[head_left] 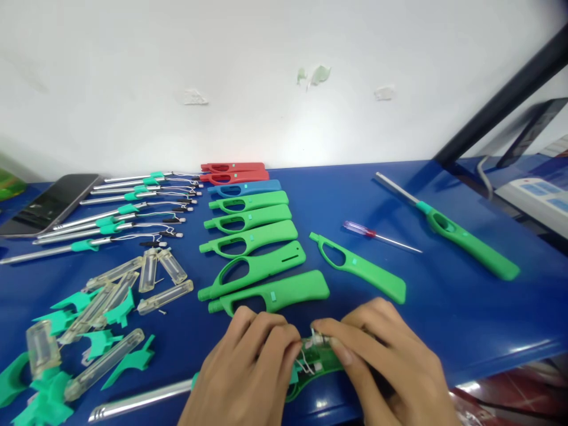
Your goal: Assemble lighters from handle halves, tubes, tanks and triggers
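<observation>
At the table's front edge, my left hand (248, 367) is closed around an open green lighter shell (331, 362), near where a long metal tube (142, 399) runs out to the left. Thin white wires (304, 362) show inside the shell. My right hand (390, 361) is closed, thumb and fingertips pinching a small clear part with a whitish tip (316, 337) over the shell. Most of that part is hidden by the fingers. Just beyond my hands lies a row of green shell halves (284, 293).
Clear fuel tanks (104, 364) and teal triggers (133, 362) are heaped at left. Behind them lie metal tubes with wires (110, 216) and a phone (53, 201). A screwdriver (377, 235), a single shell half (361, 269) and an assembled lighter (465, 242) lie right.
</observation>
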### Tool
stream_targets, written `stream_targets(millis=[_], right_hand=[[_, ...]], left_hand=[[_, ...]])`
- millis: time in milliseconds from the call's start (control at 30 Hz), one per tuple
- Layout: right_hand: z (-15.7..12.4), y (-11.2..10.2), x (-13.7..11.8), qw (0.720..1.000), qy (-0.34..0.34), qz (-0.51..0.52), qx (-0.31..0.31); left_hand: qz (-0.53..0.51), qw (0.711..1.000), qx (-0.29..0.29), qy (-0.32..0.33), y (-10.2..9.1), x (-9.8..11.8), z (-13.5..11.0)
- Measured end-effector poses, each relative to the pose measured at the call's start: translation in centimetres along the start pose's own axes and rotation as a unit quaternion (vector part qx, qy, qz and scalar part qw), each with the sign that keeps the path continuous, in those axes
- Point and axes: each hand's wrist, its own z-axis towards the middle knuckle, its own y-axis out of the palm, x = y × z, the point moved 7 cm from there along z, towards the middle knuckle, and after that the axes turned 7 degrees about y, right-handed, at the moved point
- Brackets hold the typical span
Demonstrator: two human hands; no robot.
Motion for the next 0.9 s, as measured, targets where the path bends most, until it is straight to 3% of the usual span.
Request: stream_targets(millis=[900], right_hand=[[-0.4,-0.2,0.0,1.000,-0.002,-0.029,-0.010]], left_hand=[[-0.004,0.999,-0.003,-0.037,0.4,0.0,-1.0]])
